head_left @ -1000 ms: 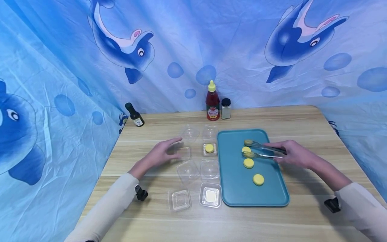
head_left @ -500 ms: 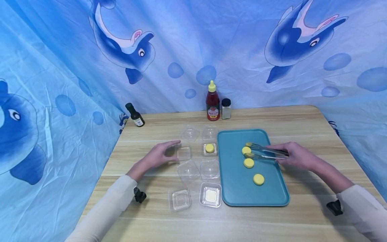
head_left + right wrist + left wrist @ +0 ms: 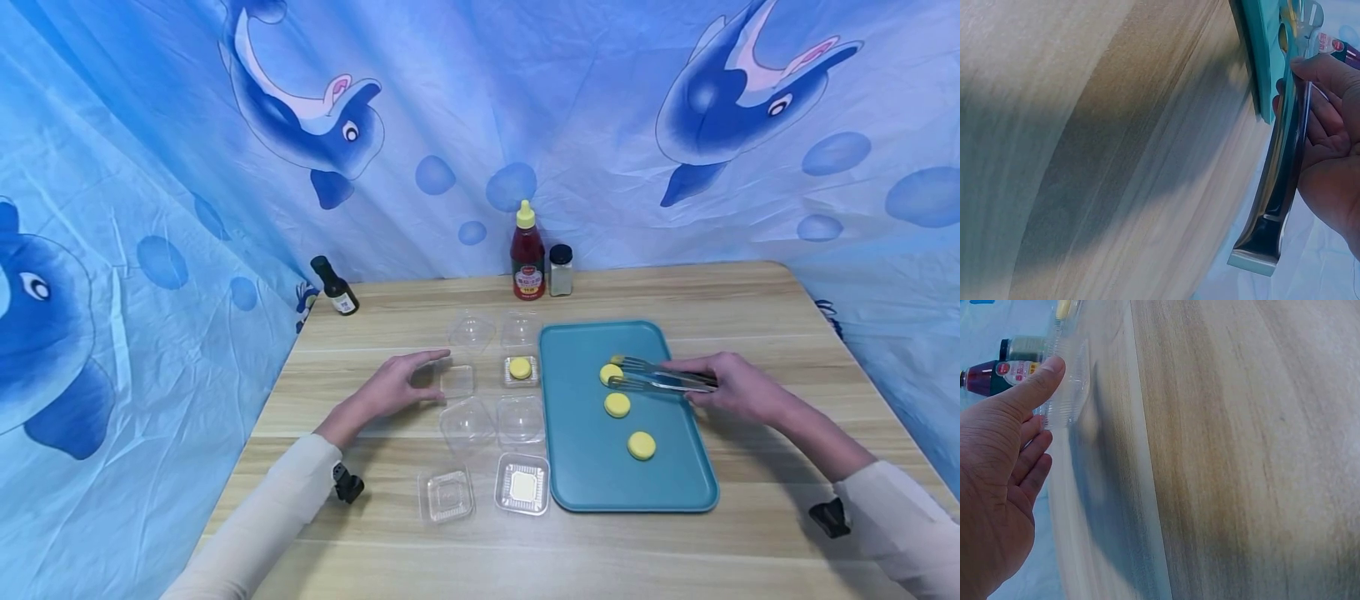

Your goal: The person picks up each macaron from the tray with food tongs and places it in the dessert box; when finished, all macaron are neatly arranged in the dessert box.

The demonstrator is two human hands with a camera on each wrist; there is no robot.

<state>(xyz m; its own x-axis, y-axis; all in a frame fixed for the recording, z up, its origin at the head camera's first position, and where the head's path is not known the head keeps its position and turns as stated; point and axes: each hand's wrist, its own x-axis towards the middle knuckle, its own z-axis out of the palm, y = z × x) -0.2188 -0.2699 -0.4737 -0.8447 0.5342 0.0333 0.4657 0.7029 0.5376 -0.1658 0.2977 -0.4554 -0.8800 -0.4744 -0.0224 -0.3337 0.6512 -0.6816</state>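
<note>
Yellow disc-shaped cake (image 3: 611, 373) lies on a teal rectangular tray (image 3: 585, 471), the farthest of three there from the counter's (image 3: 375, 550) front edge. Silver metal tongs (image 3: 1279, 194), pinched between thumb and fingers of the right hand (image 3: 727, 383), hold their tips apart at its far and near sides; whether they touch it I cannot tell. An off-centre squeeze could tip or dent it, and the second yellow disc (image 3: 617, 406), just toward the tray's front edge, might be nudged by the nearer tip. The left hand (image 3: 390, 385), thumb and fingers spread, is at the left side of a clear square plastic box (image 3: 457, 382), probably light enough to slide if bumped. Clear domed lids (image 3: 520, 419) crowd the way between tray and box. A red sauce bottle (image 3: 528, 260) stands by the counter's back edge, well clear.
</note>
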